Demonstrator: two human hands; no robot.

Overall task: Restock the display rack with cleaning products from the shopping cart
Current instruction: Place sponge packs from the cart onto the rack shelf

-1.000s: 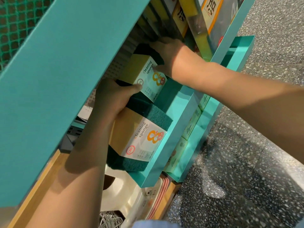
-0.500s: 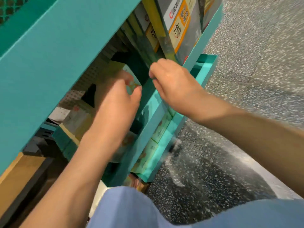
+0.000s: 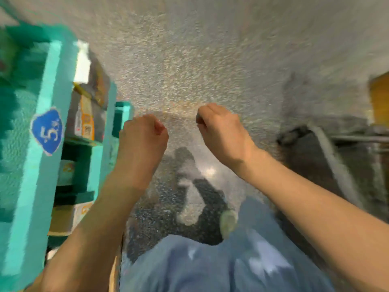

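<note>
Head view is heavily motion-blurred. Left hand (image 3: 143,140) is raised over the speckled floor (image 3: 189,60), fingers curled into a loose fist, nothing held. Right hand (image 3: 219,129) is raised beside it, well apart from it, fingers likewise curled in, with no item visible in the grip.

The teal display rack (image 3: 31,165) stands to the left of the left hand, close to that forearm but not touched by either hand. It carries a blue price sticker (image 3: 47,131) on its front edge. Boxed products (image 3: 86,116) sit on a shelf just left of the left hand; labels are too blurred to read.

A metal frame (image 3: 345,144), possibly the shopping cart, lies right of the right hand; identification uncertain. Blue-clad legs (image 3: 210,264) show below both forearms.
</note>
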